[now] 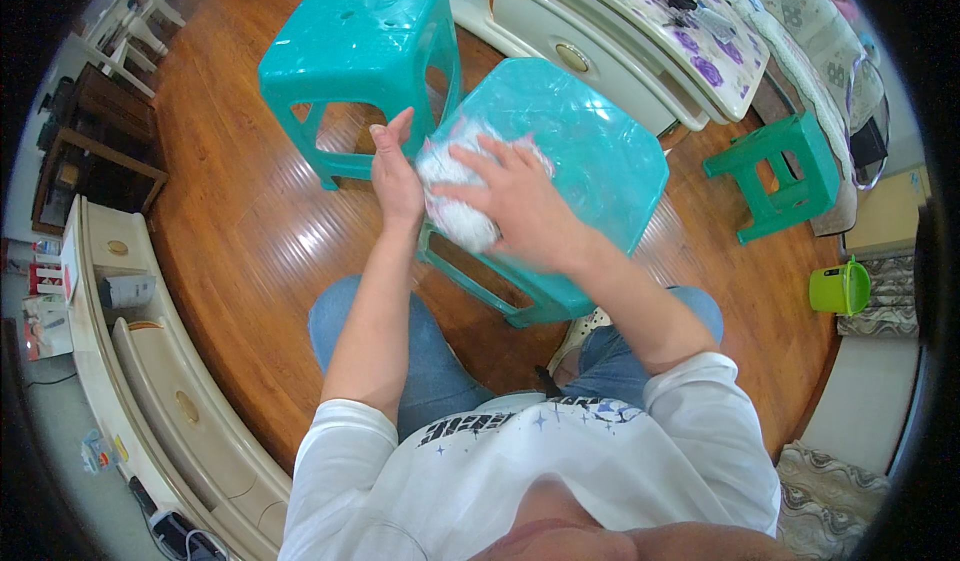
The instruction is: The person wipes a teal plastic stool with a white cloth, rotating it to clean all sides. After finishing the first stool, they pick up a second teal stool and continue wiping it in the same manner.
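A white cloth with pink patches (pixel 461 223) lies bunched at the near left edge of a turquoise plastic stool (pixel 607 163). My right hand (pixel 517 197) presses on top of it with fingers spread, and is slightly blurred. Along the cloth's left side stands my left hand (pixel 397 175), its palm turned towards the cloth and its thumb and fingers pointing up and away from me. That palm seems to touch the cloth without closing round it. Part of the cloth is hidden beneath my right hand.
A second turquoise stool (pixel 352 36) stands just beyond, to the left. Behind is a cream drawer cabinet (pixel 532 25) with a flowered top. To the right are a small green stool (pixel 787 175) and a lime bucket (pixel 829 289). A long cream cabinet (pixel 169 381) runs along the left.
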{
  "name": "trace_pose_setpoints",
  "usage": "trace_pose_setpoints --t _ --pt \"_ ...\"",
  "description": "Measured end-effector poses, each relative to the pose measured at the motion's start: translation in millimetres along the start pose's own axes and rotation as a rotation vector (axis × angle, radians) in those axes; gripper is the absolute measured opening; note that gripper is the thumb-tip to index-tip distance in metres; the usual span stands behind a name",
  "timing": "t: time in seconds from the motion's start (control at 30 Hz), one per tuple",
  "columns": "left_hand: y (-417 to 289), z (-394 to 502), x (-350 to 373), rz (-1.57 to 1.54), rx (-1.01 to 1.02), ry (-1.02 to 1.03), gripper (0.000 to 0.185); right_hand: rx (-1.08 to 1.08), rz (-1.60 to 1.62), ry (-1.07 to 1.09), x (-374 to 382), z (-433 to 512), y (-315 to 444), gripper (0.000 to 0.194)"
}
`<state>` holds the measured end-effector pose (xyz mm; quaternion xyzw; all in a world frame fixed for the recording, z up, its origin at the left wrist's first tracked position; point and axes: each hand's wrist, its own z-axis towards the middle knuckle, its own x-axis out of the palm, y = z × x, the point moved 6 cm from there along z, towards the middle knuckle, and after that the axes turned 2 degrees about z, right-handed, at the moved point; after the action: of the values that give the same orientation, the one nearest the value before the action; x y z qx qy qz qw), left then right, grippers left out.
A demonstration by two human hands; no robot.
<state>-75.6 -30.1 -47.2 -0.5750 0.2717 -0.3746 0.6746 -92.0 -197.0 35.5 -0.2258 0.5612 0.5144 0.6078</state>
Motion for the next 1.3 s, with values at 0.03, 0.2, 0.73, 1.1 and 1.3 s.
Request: trace_pose_setpoints --t 0.03,0.2,0.73,1.1,1.3 --pt "-0.8 0.8 -1.3 0.059 0.021 0.000 0.063 -0.001 0.019 0.014 -3.2 -10.8 7.0 0.065" --pt "-3.0 -2.7 2.0 0.235 -0.027 0.010 0.036 0.029 0.120 0.065 -28.5 -68.9 24.6 0.060" --pt "-61.6 -27.0 39.9 0.711 0.323 0.186 0.036 0.290 0.037 -0.614 -98.3 -34.4 -139.1 0.045" --pt "-64.5 -26.5 43.2 0.774 0.410 0.131 0.027 0.422 -0.457 -0.172 -13.3 35.6 -106.5 0.025" --pt "-59.8 -25.4 45.8 0.810 0.425 0.119 0.026 0.194 -0.245 -0.325 -4.6 54.3 -78.9 0.037"
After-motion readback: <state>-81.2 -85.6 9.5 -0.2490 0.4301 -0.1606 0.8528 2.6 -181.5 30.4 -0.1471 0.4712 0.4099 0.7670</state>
